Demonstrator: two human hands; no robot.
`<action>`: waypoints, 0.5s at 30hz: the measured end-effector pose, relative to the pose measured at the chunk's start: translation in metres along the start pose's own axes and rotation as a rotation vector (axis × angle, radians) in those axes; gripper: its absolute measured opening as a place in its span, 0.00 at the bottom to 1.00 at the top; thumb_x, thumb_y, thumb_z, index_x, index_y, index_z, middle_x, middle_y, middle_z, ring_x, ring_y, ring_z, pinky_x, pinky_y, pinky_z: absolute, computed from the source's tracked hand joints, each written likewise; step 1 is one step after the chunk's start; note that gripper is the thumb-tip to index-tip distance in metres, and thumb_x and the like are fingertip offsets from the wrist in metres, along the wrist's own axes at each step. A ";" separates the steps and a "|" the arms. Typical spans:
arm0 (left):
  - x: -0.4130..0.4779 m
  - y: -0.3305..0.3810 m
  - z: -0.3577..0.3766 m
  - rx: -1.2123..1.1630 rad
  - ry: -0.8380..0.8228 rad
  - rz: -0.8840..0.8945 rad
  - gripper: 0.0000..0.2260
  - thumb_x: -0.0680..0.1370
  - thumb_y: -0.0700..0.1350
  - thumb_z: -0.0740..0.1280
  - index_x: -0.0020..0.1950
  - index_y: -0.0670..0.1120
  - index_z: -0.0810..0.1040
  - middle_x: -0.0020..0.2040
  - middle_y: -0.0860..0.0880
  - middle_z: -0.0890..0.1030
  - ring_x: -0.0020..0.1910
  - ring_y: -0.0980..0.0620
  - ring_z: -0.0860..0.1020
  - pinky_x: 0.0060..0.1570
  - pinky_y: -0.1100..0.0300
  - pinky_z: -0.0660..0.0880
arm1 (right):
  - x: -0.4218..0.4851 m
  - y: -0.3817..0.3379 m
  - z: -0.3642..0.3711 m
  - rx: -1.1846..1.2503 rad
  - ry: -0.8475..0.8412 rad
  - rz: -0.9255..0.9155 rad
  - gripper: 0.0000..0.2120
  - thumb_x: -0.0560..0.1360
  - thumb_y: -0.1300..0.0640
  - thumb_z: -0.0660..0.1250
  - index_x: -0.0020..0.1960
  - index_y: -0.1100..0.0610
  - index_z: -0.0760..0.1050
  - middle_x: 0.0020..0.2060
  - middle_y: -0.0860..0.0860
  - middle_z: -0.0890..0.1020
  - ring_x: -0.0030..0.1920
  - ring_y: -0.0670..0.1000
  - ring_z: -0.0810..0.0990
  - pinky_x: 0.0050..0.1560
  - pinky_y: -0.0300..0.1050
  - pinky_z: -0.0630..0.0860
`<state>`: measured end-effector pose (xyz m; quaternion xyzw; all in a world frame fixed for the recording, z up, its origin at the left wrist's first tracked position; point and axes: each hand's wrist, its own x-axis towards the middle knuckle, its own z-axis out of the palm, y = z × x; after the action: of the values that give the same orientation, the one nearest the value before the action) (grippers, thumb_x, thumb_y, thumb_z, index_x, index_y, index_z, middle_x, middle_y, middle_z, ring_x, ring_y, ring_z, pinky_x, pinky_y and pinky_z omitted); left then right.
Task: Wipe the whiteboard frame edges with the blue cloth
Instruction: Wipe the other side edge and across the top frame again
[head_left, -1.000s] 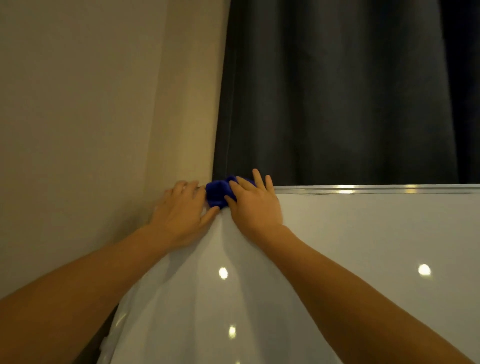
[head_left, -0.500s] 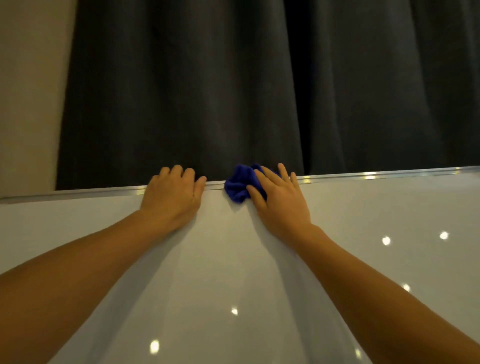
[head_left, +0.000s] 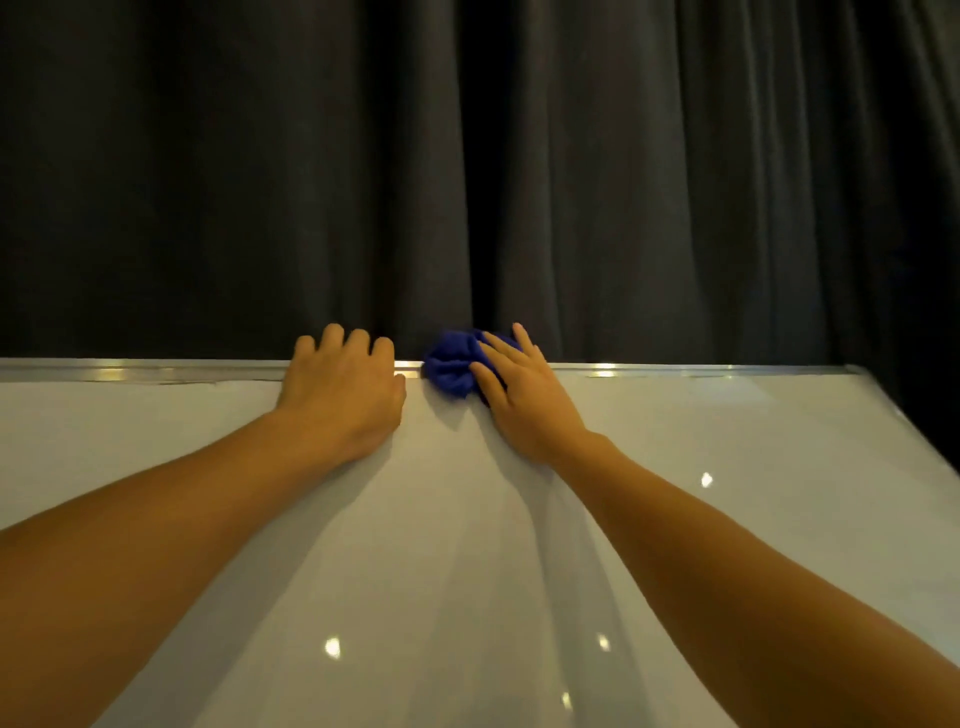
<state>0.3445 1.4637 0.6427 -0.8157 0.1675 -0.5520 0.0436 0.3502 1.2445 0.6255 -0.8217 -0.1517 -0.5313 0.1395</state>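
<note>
A bunched blue cloth (head_left: 451, 366) sits on the metal top frame edge (head_left: 675, 370) of the whiteboard (head_left: 467, 545), near the middle of the view. My right hand (head_left: 524, 395) presses on the cloth with fingers spread over its right side; part of the cloth is hidden under them. My left hand (head_left: 343, 389) lies just left of the cloth, palm on the board, fingers curled over the top frame edge. The two hands are a small gap apart.
A dark pleated curtain (head_left: 571, 182) hangs right behind the whiteboard and fills the upper view. The board's top right corner (head_left: 852, 370) shows at the right, with the right frame edge running down from it. Ceiling lights reflect in the board.
Both hands and the cloth have slid rightward along the top frame edge, away from the left corner by the wall. The wall has left the view and the board's right corner has appeared.
</note>
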 end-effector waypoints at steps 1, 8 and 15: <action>0.000 0.004 0.003 0.003 -0.008 -0.003 0.15 0.80 0.53 0.56 0.60 0.46 0.72 0.59 0.43 0.77 0.58 0.42 0.72 0.56 0.47 0.69 | -0.002 0.018 -0.009 -0.028 0.011 0.088 0.23 0.83 0.46 0.52 0.76 0.53 0.62 0.77 0.50 0.63 0.78 0.55 0.48 0.77 0.52 0.47; 0.006 0.039 0.017 -0.046 0.035 -0.020 0.12 0.79 0.50 0.56 0.58 0.46 0.72 0.57 0.43 0.76 0.54 0.44 0.72 0.55 0.48 0.69 | 0.004 0.040 -0.022 -0.256 -0.068 0.328 0.38 0.75 0.29 0.41 0.79 0.47 0.48 0.80 0.50 0.49 0.78 0.62 0.40 0.74 0.61 0.39; 0.039 0.100 0.019 -0.047 0.071 0.011 0.10 0.77 0.45 0.57 0.55 0.44 0.73 0.54 0.42 0.77 0.52 0.41 0.72 0.49 0.49 0.66 | -0.004 0.053 -0.020 -0.286 0.067 -0.260 0.23 0.80 0.34 0.45 0.74 0.30 0.49 0.78 0.41 0.56 0.79 0.52 0.44 0.76 0.58 0.44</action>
<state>0.3530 1.3550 0.6444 -0.7955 0.1864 -0.5761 0.0216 0.3534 1.1879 0.6258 -0.7884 -0.1747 -0.5882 -0.0435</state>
